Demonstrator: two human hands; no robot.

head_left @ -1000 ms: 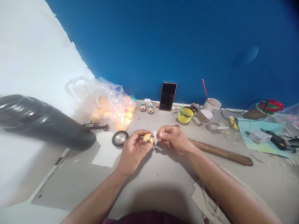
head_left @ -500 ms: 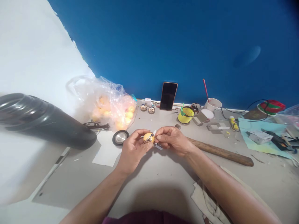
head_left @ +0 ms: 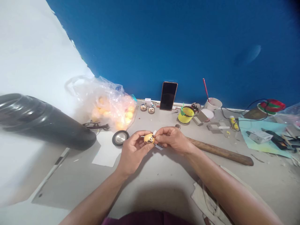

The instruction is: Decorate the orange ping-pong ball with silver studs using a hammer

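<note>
Head view: your left hand (head_left: 134, 150) holds a yellow ball (head_left: 147, 137) with shiny dark and metallic spots, gripped between thumb and fingers above the grey table (head_left: 159, 190). Your right hand (head_left: 172, 140) has thumb and forefinger pinched narrow at the ball's right edge; whether something tiny sits between them cannot be told. Just to the left of your left hand is a black-rimmed, silver-centred disc (head_left: 120, 137), on a sheet of white paper (head_left: 104, 154). A wooden stick (head_left: 225, 152) lies beyond your right wrist. Farther back, a clear plastic bag (head_left: 106, 89) bulges with orange and yellow balls (head_left: 128, 115), two spotted balls (head_left: 151, 110) sit side by side, and a smartphone (head_left: 168, 96) leans upright against the blue wall (head_left: 164, 40), left of a yellow tub (head_left: 186, 116).
</note>
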